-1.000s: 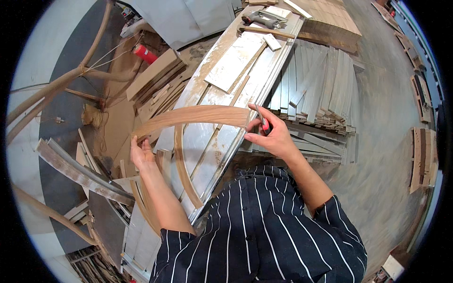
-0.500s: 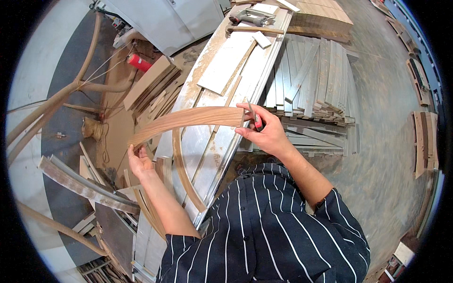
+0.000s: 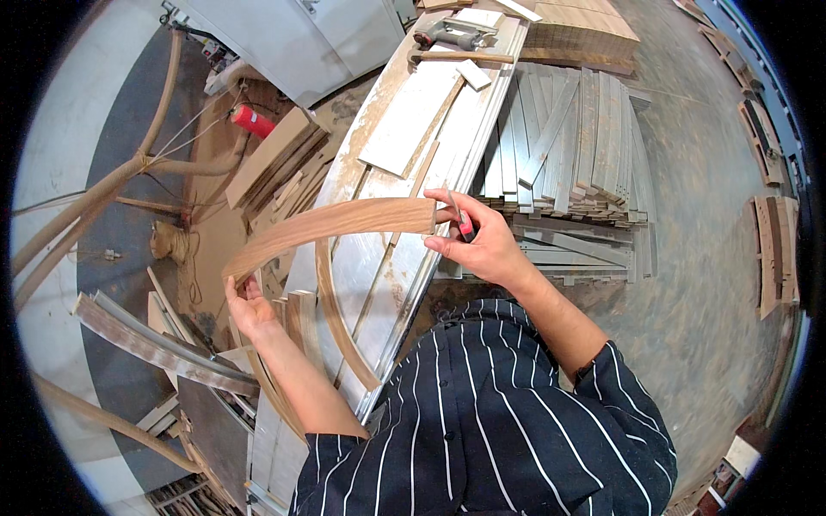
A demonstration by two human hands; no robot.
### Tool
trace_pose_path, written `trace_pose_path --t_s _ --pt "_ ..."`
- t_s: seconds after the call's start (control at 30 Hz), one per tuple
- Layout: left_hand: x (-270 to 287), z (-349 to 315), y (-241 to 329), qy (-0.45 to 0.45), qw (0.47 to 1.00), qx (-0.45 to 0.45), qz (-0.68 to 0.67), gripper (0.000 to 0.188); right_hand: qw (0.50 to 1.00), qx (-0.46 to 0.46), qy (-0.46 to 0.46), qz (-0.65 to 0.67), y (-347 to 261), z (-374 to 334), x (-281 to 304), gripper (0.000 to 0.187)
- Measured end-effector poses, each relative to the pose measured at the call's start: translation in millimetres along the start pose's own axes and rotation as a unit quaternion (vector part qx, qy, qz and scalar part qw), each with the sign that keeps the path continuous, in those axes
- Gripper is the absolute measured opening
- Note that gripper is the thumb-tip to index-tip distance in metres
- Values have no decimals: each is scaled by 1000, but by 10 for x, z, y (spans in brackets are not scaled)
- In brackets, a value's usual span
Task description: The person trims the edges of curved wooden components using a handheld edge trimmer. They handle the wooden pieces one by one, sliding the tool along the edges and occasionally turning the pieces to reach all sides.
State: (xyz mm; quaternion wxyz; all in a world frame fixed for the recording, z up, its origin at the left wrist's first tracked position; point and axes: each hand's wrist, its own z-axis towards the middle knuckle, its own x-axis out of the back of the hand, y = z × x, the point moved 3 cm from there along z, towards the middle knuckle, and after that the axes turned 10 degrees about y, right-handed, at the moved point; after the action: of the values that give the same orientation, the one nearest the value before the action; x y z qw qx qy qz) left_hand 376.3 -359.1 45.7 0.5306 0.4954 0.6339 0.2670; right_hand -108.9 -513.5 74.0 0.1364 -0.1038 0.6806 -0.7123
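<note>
A curved strip of brown wood [image 3: 331, 220] is held up above the workbench, arching from left to right. At its left end, my left hand [image 3: 251, 307] grips it from below, fingers closed around the tip. Close by its right end is my right hand [image 3: 486, 241], with a knife [image 3: 465, 225] with a red and black handle tucked in the fingers, its thin blade pointing up and away. My right thumb and index finger are spread around that end of the strip; whether they touch it is hard to tell. Beneath, another thin curved strip [image 3: 337, 318] lies on the bench.
The metal-topped bench [image 3: 353, 245] carries white boards [image 3: 413, 125], a hammer [image 3: 460, 57] and a power tool [image 3: 452, 36], with sawdust around. Stacked curved slats [image 3: 594, 138] stand to the right. Leftward are hoses [image 3: 112, 176], a red cylinder [image 3: 252, 120] and more curved pieces [image 3: 163, 348].
The held strip has shifted slightly left, its left end a little lower. Both hands have moved left with it, and my right thumb is now just past the strip's end.
</note>
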Motion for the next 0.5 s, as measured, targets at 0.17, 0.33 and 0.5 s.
trace_pose_path --t_s 0.17,0.33,0.5 --pt "57 58 76 -20 1000 -4 -9 30 999 15 6 31 -19 -4 -38 71" --pt "15 -37 120 -6 1000 -16 -7 27 999 10 15 47 -73 -6 -53 71" --pt "83 0 198 -18 999 -27 -13 25 1000 -6 -7 10 -19 -15 -40 69"
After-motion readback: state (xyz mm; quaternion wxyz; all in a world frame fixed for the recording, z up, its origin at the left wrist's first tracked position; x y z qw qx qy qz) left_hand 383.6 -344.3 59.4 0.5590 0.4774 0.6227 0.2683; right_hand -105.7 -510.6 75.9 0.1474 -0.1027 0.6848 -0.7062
